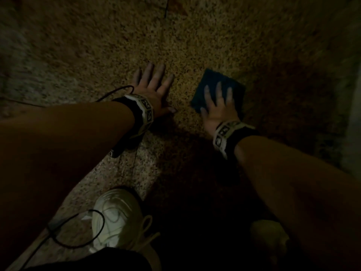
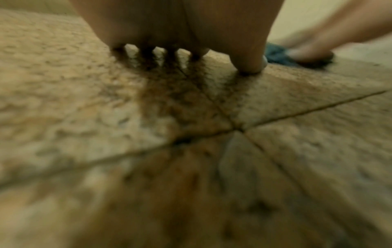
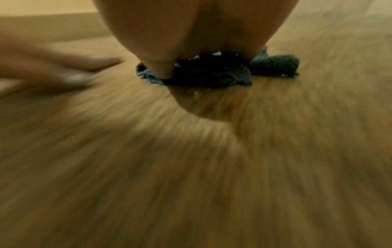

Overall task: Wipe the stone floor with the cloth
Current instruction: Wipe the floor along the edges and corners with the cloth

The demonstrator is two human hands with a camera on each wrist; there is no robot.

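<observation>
Cloth (image 1: 218, 89), dark blue and folded roughly square, lies flat on the speckled stone floor (image 1: 195, 36) under the right hand (image 1: 216, 106). That hand lies on it palm down with fingers spread and straight; nothing pinches the fabric, only downward pressure holds it. In the right wrist view the cloth bunches under the palm, one corner sticking out on the far side. The floor there is smeared with motion blur, so the stroke is probably under way.

The left hand (image 1: 154, 89) lies flat on bare floor just beside the cloth, fingers splayed, not touching it. It looks like a brace for the crouched body. A pale shoe (image 1: 115, 218) stands nearer the person, and a thin black cable (image 1: 115, 92) loops from the left wristband (image 1: 144, 110).

To wipe well, the palm should keep even weight across the whole cloth so no edge lifts or rolls under. Overlapping passes would suit the grainy stone, and the tile joint (image 2: 307, 110) seen from the left wrist probably needs a pass along its line, since grit tends to settle there. The bunching suggests the cloth may need flattening between strokes. The light is dim, so what is already clean cannot be judged.
</observation>
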